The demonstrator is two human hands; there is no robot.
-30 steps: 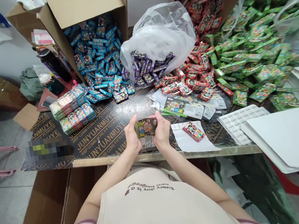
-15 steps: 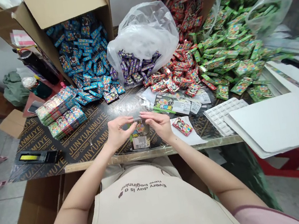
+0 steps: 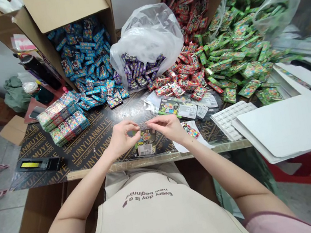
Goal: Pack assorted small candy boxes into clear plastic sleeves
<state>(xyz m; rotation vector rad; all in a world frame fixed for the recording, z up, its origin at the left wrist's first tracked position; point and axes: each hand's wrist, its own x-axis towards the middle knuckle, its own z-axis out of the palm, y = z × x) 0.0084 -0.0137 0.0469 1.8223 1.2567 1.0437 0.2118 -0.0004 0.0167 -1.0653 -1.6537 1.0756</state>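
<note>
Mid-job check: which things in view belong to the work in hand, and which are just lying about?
In the work:
- printed packet, by the left hand and right hand
- probably the blue packs, purple packs, red packs and green packs

Apparently lying about:
- black bottle
- white-capped container
- crumpled green bag

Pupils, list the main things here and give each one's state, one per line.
Left hand: fingers curled, grip unclear
Right hand: fingertips together, grip unclear
Printed packet: near both hands, sealing unclear
Blue-packet carton: open, spilling
Plastic bag: open, purple packets showing
Packet bundles: stacked
Red packet: on paper, partly hidden
White boards: stacked
</note>
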